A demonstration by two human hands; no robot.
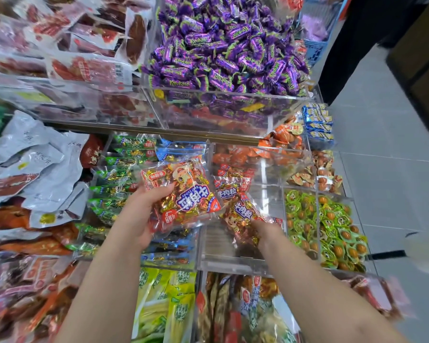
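**Beef-cube packets, clear bin: both hands engaged**

Left hand (139,214) grips the held packet (183,196) at its near-left edge, thumb on top and fingers curled beneath. The packet is raised above the blue packets (181,149).

Right hand (268,233) is down inside the clear bin (233,264), fingers curled onto the near end of the lower packet (242,214); the fingertips are hidden by foil. This packet lies just ahead of the right hand, which is the nearer one. Its long axis runs away and slightly left, toward a third packet (229,189).

Judgement: next is a lift up and left, toward the held packet.
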